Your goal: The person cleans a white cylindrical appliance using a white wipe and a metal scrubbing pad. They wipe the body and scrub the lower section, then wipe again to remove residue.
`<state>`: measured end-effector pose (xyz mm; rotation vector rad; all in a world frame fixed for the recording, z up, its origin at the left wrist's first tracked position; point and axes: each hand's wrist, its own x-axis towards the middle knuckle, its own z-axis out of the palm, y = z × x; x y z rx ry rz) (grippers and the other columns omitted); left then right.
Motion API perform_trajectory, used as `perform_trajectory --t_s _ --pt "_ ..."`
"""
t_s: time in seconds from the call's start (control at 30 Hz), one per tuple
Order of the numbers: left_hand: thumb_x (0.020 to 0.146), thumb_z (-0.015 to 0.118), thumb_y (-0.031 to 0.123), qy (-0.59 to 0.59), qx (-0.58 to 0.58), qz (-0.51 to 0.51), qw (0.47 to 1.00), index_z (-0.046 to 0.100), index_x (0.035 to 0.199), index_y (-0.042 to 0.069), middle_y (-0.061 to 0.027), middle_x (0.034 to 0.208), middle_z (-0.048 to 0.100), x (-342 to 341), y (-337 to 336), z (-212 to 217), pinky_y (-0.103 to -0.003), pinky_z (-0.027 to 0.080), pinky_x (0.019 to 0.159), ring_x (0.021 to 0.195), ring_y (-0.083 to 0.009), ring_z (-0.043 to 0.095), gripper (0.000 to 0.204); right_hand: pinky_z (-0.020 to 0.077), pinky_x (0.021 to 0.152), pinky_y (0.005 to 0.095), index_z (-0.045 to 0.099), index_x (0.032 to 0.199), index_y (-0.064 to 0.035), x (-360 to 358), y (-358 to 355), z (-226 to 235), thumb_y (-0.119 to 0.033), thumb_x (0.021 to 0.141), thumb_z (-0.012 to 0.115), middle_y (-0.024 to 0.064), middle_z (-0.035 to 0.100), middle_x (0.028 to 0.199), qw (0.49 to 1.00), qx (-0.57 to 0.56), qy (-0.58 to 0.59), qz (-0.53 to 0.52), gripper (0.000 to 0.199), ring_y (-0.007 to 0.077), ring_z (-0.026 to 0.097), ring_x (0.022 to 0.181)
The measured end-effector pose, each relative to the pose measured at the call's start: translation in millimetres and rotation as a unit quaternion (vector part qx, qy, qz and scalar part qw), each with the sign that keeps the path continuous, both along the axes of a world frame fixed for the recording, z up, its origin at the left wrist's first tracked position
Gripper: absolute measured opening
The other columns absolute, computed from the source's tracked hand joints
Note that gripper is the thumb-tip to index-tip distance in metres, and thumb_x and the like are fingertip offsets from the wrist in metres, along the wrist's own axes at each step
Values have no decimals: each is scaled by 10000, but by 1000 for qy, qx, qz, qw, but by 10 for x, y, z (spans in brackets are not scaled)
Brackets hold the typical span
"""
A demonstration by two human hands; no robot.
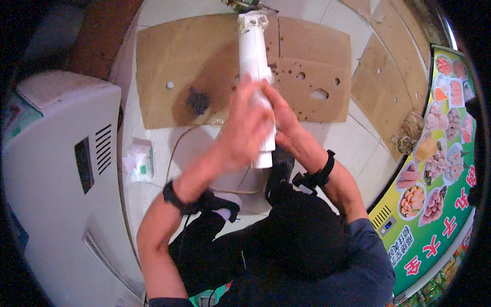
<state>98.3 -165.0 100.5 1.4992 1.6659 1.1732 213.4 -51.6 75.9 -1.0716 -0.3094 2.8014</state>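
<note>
A long white tube (253, 53) stands in front of me, seen from above, with a bracket-like white fitting (252, 21) at its far end. Its near end (263, 160) shows below my hands. My left hand (245, 123) lies over the tube's middle; motion smears its fingers, so their grip is unclear. From the right side my right hand (284, 115) is closed against the tube, its fingertips close to the left hand's. Beyond the far end, a dark metal part (244, 5) is cut off by the picture's top.
Stained cardboard (312, 61) with holes covers the tiled floor. A white appliance (66, 163) with vents stands at left, a small plastic packet (139, 161) beside it. At right is a chest cabinet (434, 204) with food pictures, a crumpled brown bag (410, 132) by it.
</note>
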Motion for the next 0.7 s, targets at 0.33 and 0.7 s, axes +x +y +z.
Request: perform_trajectory --t_s 0.33,0.7 --pt "1012 574 198 -43 13 129 991 592 1073 52 -207 1647 304 -94 750 -448 -579 177 1243 1516 -490 234 160 622 858 384 541 1432 -83 279 42 -189 -635 1043 487 63 725 1173 990 65 -120 33 677 204 736 968" --pt "1100 400 185 -253 24 206 945 394 1575 66 -164 1734 157 -357 1528 -1088 -431 181 1289 1600 -327 145 490 601 826 397 561 1395 -35 443 216 -90 -648 1057 429 123 722 1120 981 57 -151 104 712 219 714 934"
